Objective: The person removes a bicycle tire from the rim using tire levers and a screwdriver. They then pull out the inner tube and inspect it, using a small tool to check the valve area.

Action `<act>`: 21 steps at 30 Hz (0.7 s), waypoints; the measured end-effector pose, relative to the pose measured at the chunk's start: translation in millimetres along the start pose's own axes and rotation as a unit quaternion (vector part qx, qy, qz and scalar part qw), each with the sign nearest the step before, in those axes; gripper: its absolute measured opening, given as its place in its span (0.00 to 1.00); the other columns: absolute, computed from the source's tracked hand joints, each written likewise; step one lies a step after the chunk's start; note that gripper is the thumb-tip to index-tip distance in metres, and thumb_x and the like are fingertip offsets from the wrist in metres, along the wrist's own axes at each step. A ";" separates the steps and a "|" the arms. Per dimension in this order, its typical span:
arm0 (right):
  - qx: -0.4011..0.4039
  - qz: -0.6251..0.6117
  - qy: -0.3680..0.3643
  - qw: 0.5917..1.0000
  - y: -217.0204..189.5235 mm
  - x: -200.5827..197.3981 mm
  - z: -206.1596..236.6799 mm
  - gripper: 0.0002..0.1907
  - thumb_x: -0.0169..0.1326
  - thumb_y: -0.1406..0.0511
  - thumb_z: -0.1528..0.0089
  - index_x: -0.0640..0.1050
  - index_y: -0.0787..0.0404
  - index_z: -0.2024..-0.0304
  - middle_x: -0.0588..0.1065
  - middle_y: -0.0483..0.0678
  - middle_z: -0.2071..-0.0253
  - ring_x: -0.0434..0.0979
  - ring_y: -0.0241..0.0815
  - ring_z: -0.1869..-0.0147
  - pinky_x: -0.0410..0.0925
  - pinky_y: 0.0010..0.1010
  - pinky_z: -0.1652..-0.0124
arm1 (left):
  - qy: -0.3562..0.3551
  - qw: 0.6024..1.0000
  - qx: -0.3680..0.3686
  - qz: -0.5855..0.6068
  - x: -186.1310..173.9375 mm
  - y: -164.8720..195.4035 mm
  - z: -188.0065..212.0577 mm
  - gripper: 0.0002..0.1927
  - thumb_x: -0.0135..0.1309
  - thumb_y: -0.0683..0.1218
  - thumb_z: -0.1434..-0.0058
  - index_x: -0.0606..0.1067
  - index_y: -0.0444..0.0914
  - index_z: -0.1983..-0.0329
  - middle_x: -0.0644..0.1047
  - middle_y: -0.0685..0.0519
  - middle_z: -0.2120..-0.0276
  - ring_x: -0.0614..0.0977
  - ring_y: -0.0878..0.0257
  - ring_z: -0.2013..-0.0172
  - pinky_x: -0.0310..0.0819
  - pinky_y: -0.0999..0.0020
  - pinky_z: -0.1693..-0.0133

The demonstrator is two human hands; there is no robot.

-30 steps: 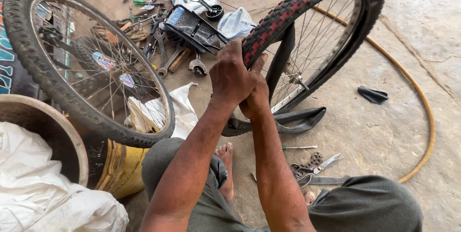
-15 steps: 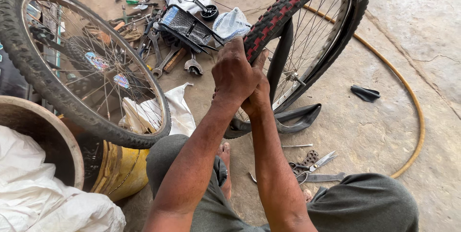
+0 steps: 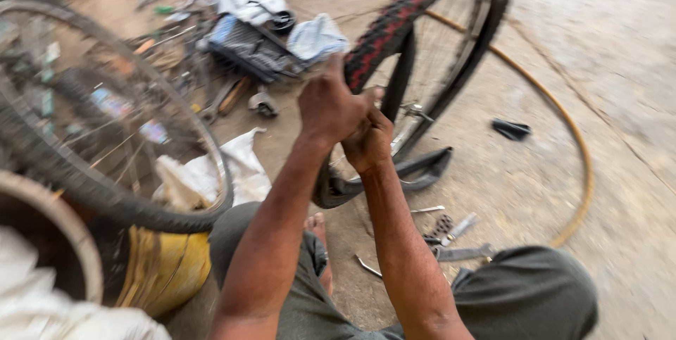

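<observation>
A bicycle wheel with a red-and-black knobby tyre (image 3: 415,2) stands upright on the concrete in front of me. My left hand (image 3: 327,104) grips the tyre's near edge from above. My right hand (image 3: 367,144) is closed on the tyre just below it, the two hands touching. A black inner tube (image 3: 422,171) hangs out of the wheel and lies on the ground under the hands. My knees and a bare foot (image 3: 317,231) show below.
A second spoked wheel (image 3: 105,136) leans at the left over a yellow drum (image 3: 158,269). Scattered tools, rags and a black tray (image 3: 246,48) lie behind. Pliers and small metal tools (image 3: 458,238) rest by my right knee. A thin curved hoop (image 3: 570,136) lies at the right.
The view has swung and blurred. Both hands stay clamped on the tyre's edge and have shifted slightly along it; the wheel has tilted a little.
</observation>
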State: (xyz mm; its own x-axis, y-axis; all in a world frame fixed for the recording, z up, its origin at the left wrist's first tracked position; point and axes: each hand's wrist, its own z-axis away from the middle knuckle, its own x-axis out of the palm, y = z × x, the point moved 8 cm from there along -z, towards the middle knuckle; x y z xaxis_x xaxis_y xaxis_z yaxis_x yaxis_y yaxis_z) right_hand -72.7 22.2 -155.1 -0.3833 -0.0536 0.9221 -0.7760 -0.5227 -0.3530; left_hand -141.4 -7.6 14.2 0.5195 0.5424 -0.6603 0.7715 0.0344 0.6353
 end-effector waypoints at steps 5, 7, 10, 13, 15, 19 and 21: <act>-0.018 0.046 0.013 0.999 -43.7 -1.7 21.8 0.21 0.42 0.55 0.29 0.76 0.64 0.48 0.79 0.51 0.53 0.81 0.43 0.51 0.76 0.38 0.51 | 0.021 0.995 0.008 0.102 11.5 35.8 12.9 0.26 0.73 0.52 0.51 0.78 0.34 0.55 0.82 0.45 0.70 0.85 0.52 0.68 0.77 0.58 0.63; -0.039 0.031 -0.012 0.999 -68.0 -1.0 28.5 0.18 0.43 0.58 0.27 0.76 0.64 0.47 0.79 0.50 0.53 0.80 0.41 0.51 0.75 0.34 0.51 | 0.040 0.977 0.051 0.202 14.6 56.4 20.1 0.23 0.72 0.48 0.49 0.78 0.33 0.53 0.83 0.47 0.68 0.86 0.58 0.68 0.78 0.62 0.64; -0.065 0.105 -0.008 0.992 -103.4 -5.0 28.2 0.16 0.45 0.58 0.25 0.77 0.64 0.50 0.79 0.50 0.58 0.78 0.40 0.57 0.73 0.31 0.60 | 0.043 0.933 0.058 0.352 27.4 68.4 23.5 0.21 0.71 0.45 0.43 0.77 0.31 0.51 0.83 0.50 0.63 0.83 0.61 0.64 0.80 0.63 0.59; -0.042 0.157 0.019 0.987 -119.9 -16.4 26.8 0.16 0.47 0.59 0.28 0.79 0.64 0.53 0.78 0.47 0.62 0.75 0.37 0.65 0.66 0.25 0.71 | 0.028 0.853 -0.028 0.520 57.9 54.5 26.4 0.21 0.71 0.45 0.43 0.76 0.29 0.53 0.81 0.52 0.65 0.80 0.64 0.66 0.77 0.65 0.61; -0.035 0.241 0.053 0.968 -122.3 -36.8 38.2 0.14 0.49 0.59 0.27 0.77 0.63 0.56 0.74 0.45 0.66 0.72 0.38 0.68 0.64 0.28 0.73 | 0.066 0.885 -0.072 0.456 76.7 37.7 47.6 0.18 0.66 0.46 0.41 0.78 0.30 0.53 0.82 0.53 0.64 0.81 0.64 0.65 0.78 0.67 0.59; -0.013 0.348 0.153 0.925 -115.8 -102.9 59.8 0.13 0.52 0.62 0.30 0.79 0.66 0.53 0.76 0.45 0.66 0.74 0.37 0.66 0.68 0.28 0.68 | 0.096 0.855 -0.186 0.475 138.5 -5.3 109.1 0.19 0.66 0.49 0.40 0.78 0.31 0.53 0.79 0.54 0.65 0.77 0.64 0.64 0.75 0.68 0.59; 0.011 0.387 0.220 0.895 -106.1 -148.1 72.1 0.14 0.54 0.64 0.32 0.81 0.68 0.51 0.79 0.46 0.65 0.76 0.36 0.65 0.71 0.27 0.64 | 0.102 0.791 -0.274 0.537 175.8 -33.6 142.9 0.20 0.66 0.50 0.41 0.78 0.31 0.53 0.78 0.56 0.65 0.76 0.64 0.65 0.74 0.69 0.60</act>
State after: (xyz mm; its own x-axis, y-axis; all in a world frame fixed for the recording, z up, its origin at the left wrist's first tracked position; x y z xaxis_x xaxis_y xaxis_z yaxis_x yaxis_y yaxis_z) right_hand 102.5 24.3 -242.7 -0.9661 -0.0702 0.2486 -0.1835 -0.4910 -0.8516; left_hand -23.5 -33.4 -180.5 0.6545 0.6276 0.4216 -0.3788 -0.2103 0.9012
